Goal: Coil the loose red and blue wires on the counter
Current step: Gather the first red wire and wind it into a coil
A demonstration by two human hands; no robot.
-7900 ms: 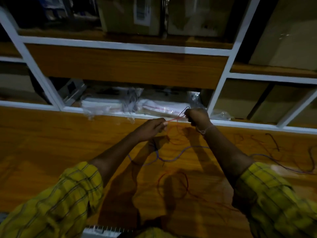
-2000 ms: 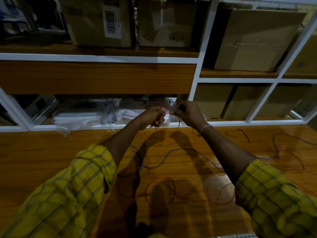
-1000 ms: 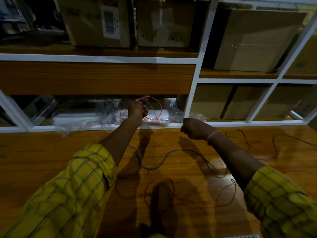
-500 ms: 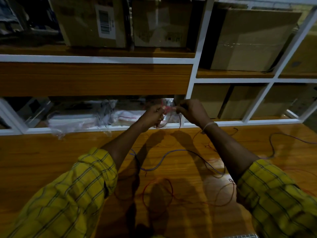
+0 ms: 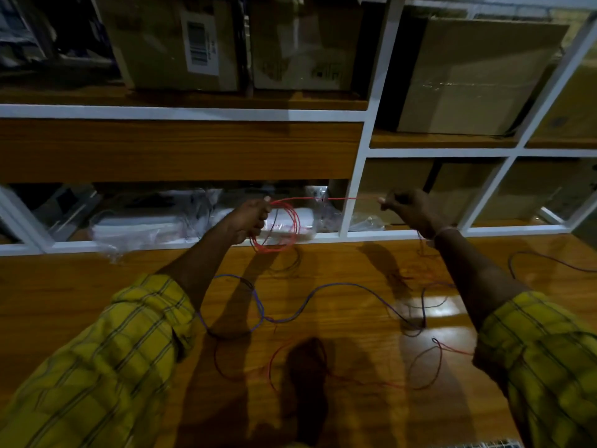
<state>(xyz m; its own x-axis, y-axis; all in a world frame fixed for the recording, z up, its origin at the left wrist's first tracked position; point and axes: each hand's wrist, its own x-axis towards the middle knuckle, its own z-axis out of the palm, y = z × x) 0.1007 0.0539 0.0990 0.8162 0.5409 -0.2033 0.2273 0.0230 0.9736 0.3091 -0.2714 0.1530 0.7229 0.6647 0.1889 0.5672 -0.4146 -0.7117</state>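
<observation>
Boxes (image 5: 478, 76) on shelves, bagged packets (image 5: 145, 224) behind counter (image 5: 64, 302)

Dim scene; glare patch on counter (image 5: 429, 310); long arm shadows; wide-angle bending at edges.

Both hands (image 5: 247, 218) raised, fingers (image 5: 386, 202) pinched

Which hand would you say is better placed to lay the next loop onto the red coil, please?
Probably the right hand. It pinches the taut free run of the red wire and can swing it over. The left hand grips the coil and only needs to hold it.
</observation>
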